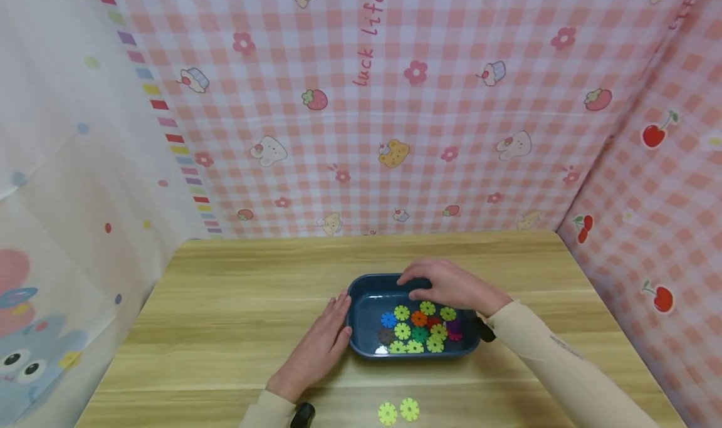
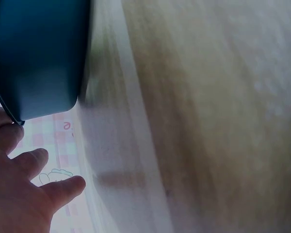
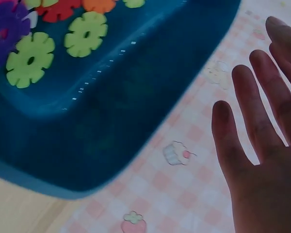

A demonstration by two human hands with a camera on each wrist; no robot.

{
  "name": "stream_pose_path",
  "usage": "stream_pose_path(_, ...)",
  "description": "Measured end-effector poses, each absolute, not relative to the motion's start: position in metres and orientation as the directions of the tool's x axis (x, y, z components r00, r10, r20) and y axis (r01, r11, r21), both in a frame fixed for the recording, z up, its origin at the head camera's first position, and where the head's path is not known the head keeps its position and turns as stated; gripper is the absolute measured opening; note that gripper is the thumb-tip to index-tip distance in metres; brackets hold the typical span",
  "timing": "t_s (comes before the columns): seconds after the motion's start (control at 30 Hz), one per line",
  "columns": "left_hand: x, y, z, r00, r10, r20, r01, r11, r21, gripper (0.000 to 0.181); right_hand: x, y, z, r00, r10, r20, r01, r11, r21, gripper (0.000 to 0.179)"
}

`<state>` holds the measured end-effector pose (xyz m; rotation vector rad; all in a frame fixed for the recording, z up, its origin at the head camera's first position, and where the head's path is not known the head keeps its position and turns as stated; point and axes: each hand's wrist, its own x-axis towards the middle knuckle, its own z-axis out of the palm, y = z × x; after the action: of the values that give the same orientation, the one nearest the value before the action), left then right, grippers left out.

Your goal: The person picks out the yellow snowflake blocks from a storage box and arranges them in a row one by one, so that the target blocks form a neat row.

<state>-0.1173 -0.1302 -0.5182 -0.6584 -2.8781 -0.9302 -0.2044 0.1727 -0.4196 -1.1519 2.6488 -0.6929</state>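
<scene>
A dark blue tray point(image 1: 366, 346) stands on the wooden table, with several notched plastic discs inside. Many are yellow-green point(image 1: 402, 331); others are blue point(image 1: 388, 319), orange point(image 1: 419, 318), green point(image 1: 420, 334), purple and red. My left hand point(image 1: 318, 346) rests against the tray's left end, fingers at its rim; in the left wrist view the fingers point(image 2: 31, 162) are spread beside the tray wall point(image 2: 43, 63). Over the tray's back right part hovers my right hand point(image 1: 448, 284), fingers loosely bent with nothing between them. The right wrist view shows its fingers point(image 3: 247, 92) apart.
Two yellow-green discs point(image 1: 387, 413) lie side by side on the table point(image 1: 225, 315) in front of the tray. A pink checked cloth point(image 1: 350, 127) hangs behind the table, with more patterned cloth at the left and right sides.
</scene>
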Motion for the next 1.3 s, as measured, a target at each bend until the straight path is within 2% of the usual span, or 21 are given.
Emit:
stream_pose_path(0.23,-0.116,-0.130,-0.518,-0.909,0.378,0.176,0.409,0.723,0.557,0.057,-0.215,0.163,-0.437,-0.678,-0.731,-0.078,-0.607,0.616,-0.503,0.029)
stream_pose_path(0.77,-0.115,-0.130,-0.518,-0.904,0.391,0.173,0.416,0.713,0.564,0.057,-0.226,0.152,-0.470,-0.657,-0.724,-0.210,-0.532,0.643,-0.551,0.030)
stream_pose_path(1.3,-0.117,-0.131,-0.517,-0.910,0.390,0.144,0.400,0.725,0.560,0.058,-0.229,0.151,-0.486,-0.612,-0.765,-0.199,-0.615,0.619,-0.489,0.027)
